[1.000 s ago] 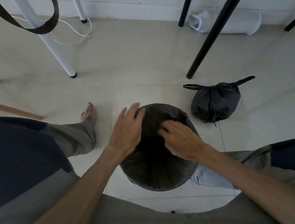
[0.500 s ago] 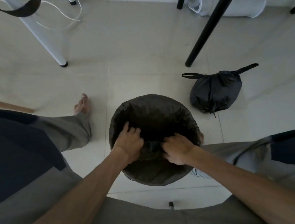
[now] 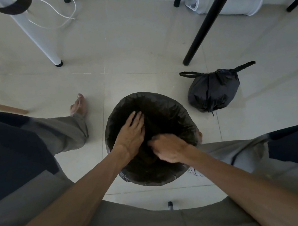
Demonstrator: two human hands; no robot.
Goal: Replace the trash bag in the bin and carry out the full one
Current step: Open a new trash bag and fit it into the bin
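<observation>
A round bin [image 3: 153, 178] stands on the floor between my legs, lined with a fresh black trash bag [image 3: 170, 110] whose edge is folded over the rim. My left hand [image 3: 131, 133] lies flat inside the bin, fingers straight, pressing the bag's plastic down. My right hand [image 3: 169, 149] is inside the bin at its near right side, fingers curled down into the bag; whether they pinch plastic is hidden. The full black trash bag [image 3: 213, 90], tied with two handle loops sticking out, sits on the floor to the right of the bin.
A black table leg [image 3: 206, 20] slants down behind the full bag, a white leg [image 3: 43, 43] stands at back left with white cables [image 3: 63, 20]. A white rolled item [image 3: 224, 2] lies by the wall. My bare foot [image 3: 78, 106] rests left of the bin. A wooden leg [image 3: 1, 107] is far left.
Both hands went from the bag's top at the bin's mouth down into the bin. My left hand, curled half a second ago, has flattened out and reached farther in.
</observation>
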